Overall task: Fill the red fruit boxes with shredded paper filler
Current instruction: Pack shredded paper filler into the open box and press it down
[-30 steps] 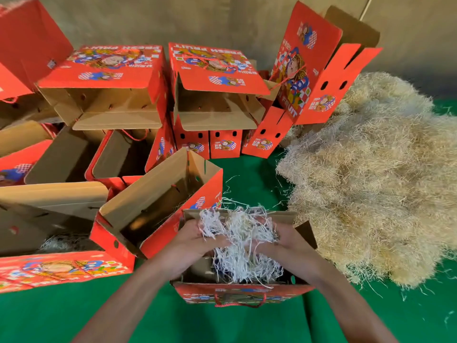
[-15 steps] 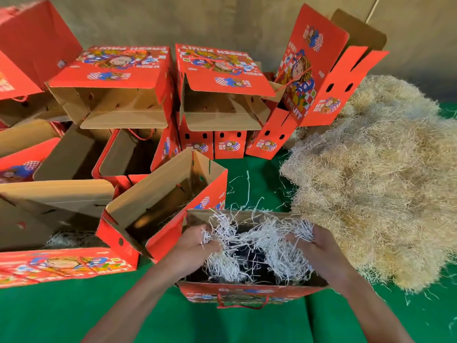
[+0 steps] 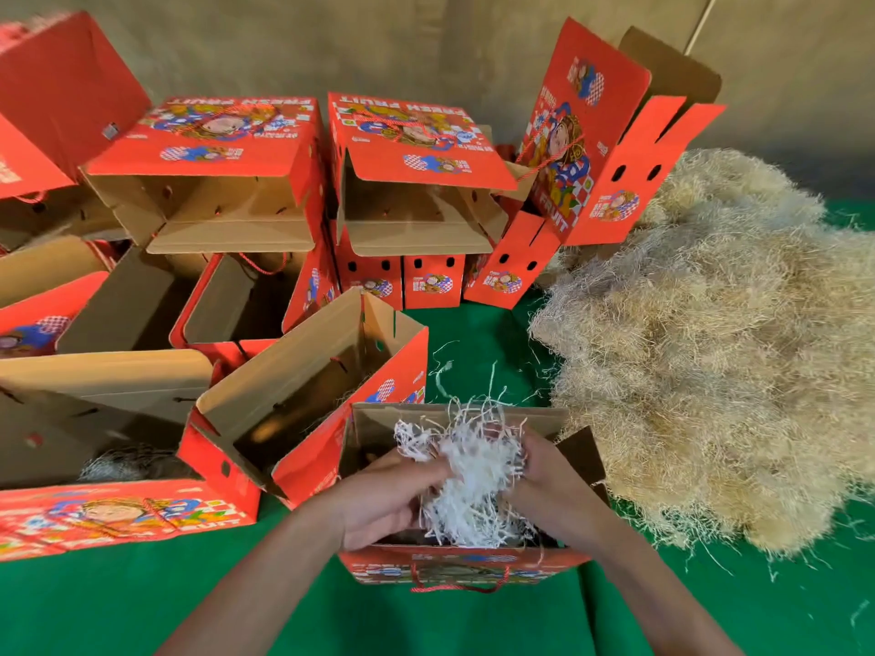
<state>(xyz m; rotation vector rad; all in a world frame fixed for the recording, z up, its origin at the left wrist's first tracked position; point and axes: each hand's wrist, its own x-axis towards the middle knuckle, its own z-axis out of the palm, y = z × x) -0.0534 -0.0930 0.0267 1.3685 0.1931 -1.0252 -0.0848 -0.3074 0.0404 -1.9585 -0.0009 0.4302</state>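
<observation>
Shredded paper filler (image 3: 473,471) (white clump): being gripped by both hands, left (image 3: 383,501) and right (image 3: 551,485), inside open red fruit box (image 3: 464,568).

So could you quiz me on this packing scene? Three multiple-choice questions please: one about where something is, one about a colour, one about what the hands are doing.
1. Where is the big heap of straw-coloured filler?
A. On the green cloth, right of the boxes
B. Inside the box at far left
C. On top of the stacked boxes

2. What colour is the shredded paper in the hands?
A. Red
B. White
C. Green

3. What are the left hand and right hand doing?
A. Lying flat on the cloth
B. Closing a lid
C. Holding a clump of paper over the open near box

Answers: 1 A, the heap lies on the green cloth at the right. 2 B, the strands are white. 3 C, both hands clasp the clump from either side above the box opening.
</observation>
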